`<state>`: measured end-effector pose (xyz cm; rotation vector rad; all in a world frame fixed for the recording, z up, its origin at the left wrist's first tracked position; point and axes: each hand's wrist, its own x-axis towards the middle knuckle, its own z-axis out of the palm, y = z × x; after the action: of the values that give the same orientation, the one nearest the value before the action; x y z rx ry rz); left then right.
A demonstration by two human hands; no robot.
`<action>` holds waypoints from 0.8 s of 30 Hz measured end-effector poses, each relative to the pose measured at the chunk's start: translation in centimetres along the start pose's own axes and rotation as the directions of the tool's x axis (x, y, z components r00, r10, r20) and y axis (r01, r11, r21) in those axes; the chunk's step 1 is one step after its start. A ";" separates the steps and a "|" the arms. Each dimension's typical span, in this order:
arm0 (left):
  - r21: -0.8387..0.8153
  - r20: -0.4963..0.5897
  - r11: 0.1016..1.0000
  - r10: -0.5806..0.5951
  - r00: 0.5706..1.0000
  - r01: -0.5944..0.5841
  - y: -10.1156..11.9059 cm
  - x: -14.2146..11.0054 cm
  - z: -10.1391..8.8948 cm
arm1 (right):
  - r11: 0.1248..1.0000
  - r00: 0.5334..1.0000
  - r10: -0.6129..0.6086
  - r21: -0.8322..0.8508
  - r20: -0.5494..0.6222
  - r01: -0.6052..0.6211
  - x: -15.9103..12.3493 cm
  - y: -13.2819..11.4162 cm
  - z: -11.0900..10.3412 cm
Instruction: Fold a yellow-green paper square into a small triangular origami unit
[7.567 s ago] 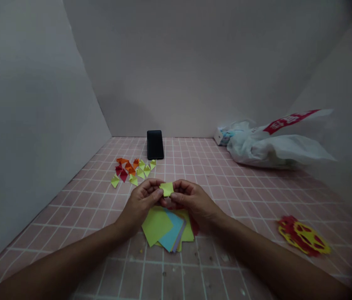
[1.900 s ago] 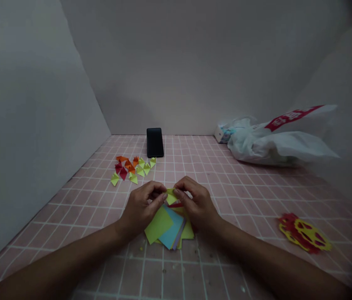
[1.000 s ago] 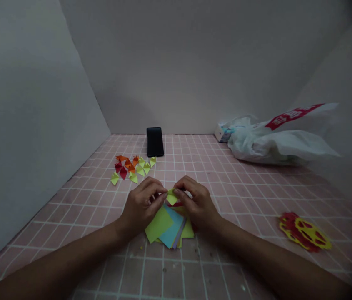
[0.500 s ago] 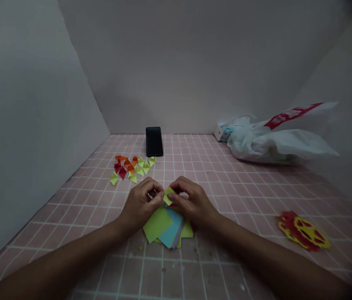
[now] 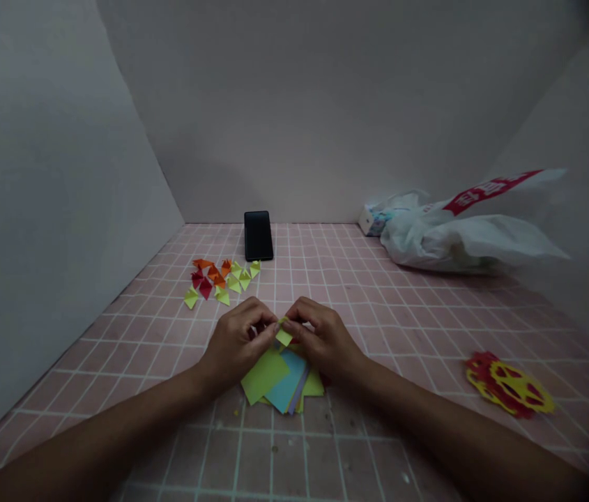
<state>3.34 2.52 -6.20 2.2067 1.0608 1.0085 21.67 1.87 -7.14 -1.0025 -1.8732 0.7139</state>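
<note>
Between my fingertips is a small folded piece of yellow paper (image 5: pixel 284 337). My left hand (image 5: pixel 239 340) pinches its left side, and my right hand (image 5: pixel 324 338) pinches it at the top right. Both hands are closed, close together, above a fanned pile of coloured paper sheets (image 5: pixel 288 383) in yellow, light blue and purple. My hands hide the pile's far part. Beyond my left hand lie several small folded paper pieces (image 5: pixel 219 277) with pointed tips, in red, orange and yellow.
A black phone-like slab (image 5: pixel 258 237) leans at the back. At the back right, a white plastic bag (image 5: pixel 445 240) lies beside a patterned box (image 5: pixel 372 221). Red and yellow cut-out shapes (image 5: pixel 511 385) rest at the right on the pink tiled surface (image 5: pixel 210 453).
The small yellow paper has turned and shifted slightly down between my fingers. My right fingertips have moved to its top edge, nearer my left fingers.
</note>
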 end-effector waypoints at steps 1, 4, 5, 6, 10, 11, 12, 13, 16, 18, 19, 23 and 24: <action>0.006 0.002 1.000 0.001 1.000 -0.001 0.0 0.0 0.0 | 1.000 1.000 -0.002 0.002 0.005 0.002 0.0 0.0 0.0; 0.015 0.011 1.000 -0.002 1.000 0.002 0.0 -0.1 0.0 | 0.999 1.000 0.015 0.031 0.020 -0.016 -0.1 0.0 0.0; 0.017 0.020 1.000 0.000 1.000 -0.001 0.0 -0.1 0.0 | 0.999 0.999 0.023 0.045 0.025 -0.024 -0.1 0.0 -0.1; 0.017 0.033 1.000 0.004 0.999 -0.004 0.1 -0.1 0.0 | 0.998 0.999 0.025 0.055 0.031 -0.027 -0.1 -0.1 -0.1; -0.015 0.078 1.000 0.003 0.997 -0.002 0.2 0.0 -0.1 | 0.999 0.999 0.007 0.050 0.049 -0.009 0.1 -0.5 -0.4; -0.043 0.081 0.999 -0.010 0.997 0.014 0.2 0.0 -0.2 | 0.998 0.999 0.020 0.056 0.046 -0.022 0.1 -0.6 -0.5; -0.087 0.078 0.996 -0.028 0.997 0.035 0.3 0.0 -0.2 | 0.995 0.998 0.051 0.080 0.032 -0.054 0.1 -0.7 -0.5; -0.150 0.072 0.986 -0.066 0.995 0.076 0.3 0.0 -0.3 | 0.986 0.995 0.104 0.129 0.009 -0.104 0.1 -0.7 -0.5; -0.352 0.058 0.914 -0.194 0.979 0.202 0.2 0.0 -0.3 | 0.885 0.950 0.309 0.381 -0.047 -0.269 0.1 -0.6 -0.2; -0.425 0.082 0.867 -0.249 0.965 0.259 0.1 -0.1 -0.1 | 0.795 0.916 0.399 0.515 -0.048 -0.319 0.1 -0.5 0.1; -0.445 0.103 0.850 -0.263 0.959 0.281 0.0 -0.2 0.0 | 0.763 0.904 0.426 0.553 -0.042 -0.334 0.1 -0.4 0.2; -0.497 0.170 0.806 -0.271 0.947 0.320 -0.1 -0.4 0.4 | 0.691 0.872 0.490 0.620 -0.024 -0.371 0.2 -0.6 0.4; -0.512 0.169 0.799 -0.267 0.949 0.316 -0.1 -0.4 0.5 | 0.679 0.867 0.498 0.632 -0.022 -0.374 0.2 -0.7 0.4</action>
<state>3.53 2.20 -6.75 1.5625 0.9048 0.9173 21.04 1.68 -6.71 -1.0374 -1.0869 1.3575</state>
